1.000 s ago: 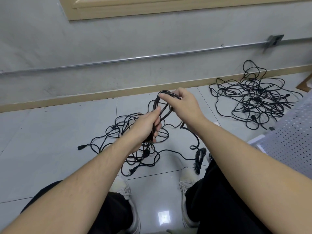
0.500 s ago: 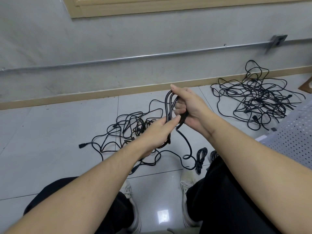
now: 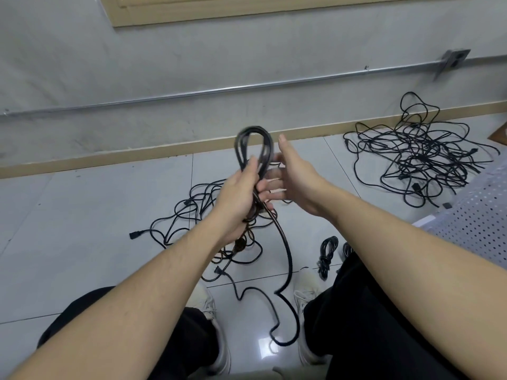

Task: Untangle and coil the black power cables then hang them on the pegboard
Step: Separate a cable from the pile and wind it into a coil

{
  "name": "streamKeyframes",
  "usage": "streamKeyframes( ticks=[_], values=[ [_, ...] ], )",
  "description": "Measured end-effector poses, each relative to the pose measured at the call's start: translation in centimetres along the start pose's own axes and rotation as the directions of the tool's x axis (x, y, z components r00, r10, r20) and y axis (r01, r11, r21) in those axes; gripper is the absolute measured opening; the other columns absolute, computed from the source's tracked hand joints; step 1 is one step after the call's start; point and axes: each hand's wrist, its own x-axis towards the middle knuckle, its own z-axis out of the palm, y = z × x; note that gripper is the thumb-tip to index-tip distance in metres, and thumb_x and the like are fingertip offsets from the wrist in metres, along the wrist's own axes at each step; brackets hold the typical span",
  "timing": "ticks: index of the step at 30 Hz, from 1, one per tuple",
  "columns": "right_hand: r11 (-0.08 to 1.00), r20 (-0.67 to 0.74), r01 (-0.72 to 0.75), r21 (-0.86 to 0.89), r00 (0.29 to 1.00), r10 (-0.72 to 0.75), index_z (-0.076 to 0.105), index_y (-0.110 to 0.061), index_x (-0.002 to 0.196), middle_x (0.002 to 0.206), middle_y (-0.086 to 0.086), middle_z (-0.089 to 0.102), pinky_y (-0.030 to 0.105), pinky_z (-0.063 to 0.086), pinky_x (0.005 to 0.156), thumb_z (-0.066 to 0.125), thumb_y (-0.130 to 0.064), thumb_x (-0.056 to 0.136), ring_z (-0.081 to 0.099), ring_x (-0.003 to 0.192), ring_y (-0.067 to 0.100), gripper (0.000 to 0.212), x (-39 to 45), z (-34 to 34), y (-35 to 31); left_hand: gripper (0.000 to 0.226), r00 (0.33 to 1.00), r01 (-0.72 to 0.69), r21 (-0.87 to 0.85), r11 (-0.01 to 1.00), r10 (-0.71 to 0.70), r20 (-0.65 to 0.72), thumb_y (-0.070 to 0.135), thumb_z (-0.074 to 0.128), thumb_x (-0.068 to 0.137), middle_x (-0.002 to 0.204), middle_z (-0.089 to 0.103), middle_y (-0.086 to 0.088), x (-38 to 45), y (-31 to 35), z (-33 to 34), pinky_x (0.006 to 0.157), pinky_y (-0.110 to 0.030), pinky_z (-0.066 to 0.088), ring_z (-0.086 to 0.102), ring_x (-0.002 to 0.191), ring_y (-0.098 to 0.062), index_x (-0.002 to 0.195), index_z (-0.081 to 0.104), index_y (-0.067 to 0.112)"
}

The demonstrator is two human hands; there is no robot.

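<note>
gripping coiled cable (image 3: 253, 149), left hand (image 3: 238, 198); right hand (image 3: 295, 179) open

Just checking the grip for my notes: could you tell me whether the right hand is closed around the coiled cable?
No, the right hand is open with fingers spread beside the coiled cable, which only the left hand grips.

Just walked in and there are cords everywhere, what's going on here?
A person is coiling black power cables on a tiled floor. The left hand grips a looped cable, whose loose end trails down between the shoes. The right hand is open beside the loop. A tangled pile lies beneath the hands, a second pile by the wall, and a pegboard sits at the right.
</note>
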Motion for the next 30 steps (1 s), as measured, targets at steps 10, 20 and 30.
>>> streamKeyframes(
  ticks=[10, 20, 30],
  values=[
    [0.868, 0.372, -0.191, -0.459, 0.845, 0.383, 0.057, -0.012, 0.104, 0.074, 0.008, 0.068, 0.042, 0.055, 0.095, 0.051, -0.051, 0.102, 0.07, 0.078, 0.026, 0.039, -2.0, -0.1, 1.1, 0.037, 0.917, -0.13, -0.21, 0.969, 0.037, -0.398, 0.048, 0.045, 0.107, 0.064, 0.04, 0.005, 2.5, 1.7, -2.9, 0.049, -0.026, 0.043, 0.038, 0.05, -0.011, 0.081, 0.041, 0.021],
    [0.804, 0.305, 0.149, -0.575, 0.951, 0.041, 0.055, -0.013, 0.086, 0.065, 0.003, 0.064, 0.042, 0.049, 0.091, 0.065, -0.036, 0.098, 0.069, 0.074, 0.017, 0.028, -1.9, -0.9, 1.2, 0.024, 0.783, -0.101, -0.036, 0.994, 0.057, -0.619, 0.036, 0.042, 0.104, 0.082, 0.048, 0.003, 4.2, 1.3, -5.7, 0.067, -0.033, 0.04, 0.047, 0.08, -0.021, 0.092, 0.053, 0.019],
    [0.718, 0.197, 0.388, -0.578, 0.92, -0.338, 0.072, -0.015, 0.096, 0.055, -0.019, 0.05, 0.022, 0.04, 0.06, 0.061, -0.028, 0.102, 0.046, 0.051, 0.003, 0.018, -2.0, 0.0, 1.4, 0.048, 0.713, 0.009, 0.264, 0.964, 0.179, -0.678, 0.057, 0.025, 0.093, 0.106, 0.065, -0.008, 4.1, 1.5, -6.3, 0.096, -0.044, 0.051, 0.065, 0.099, -0.034, 0.103, 0.05, 0.017]
  ],
)
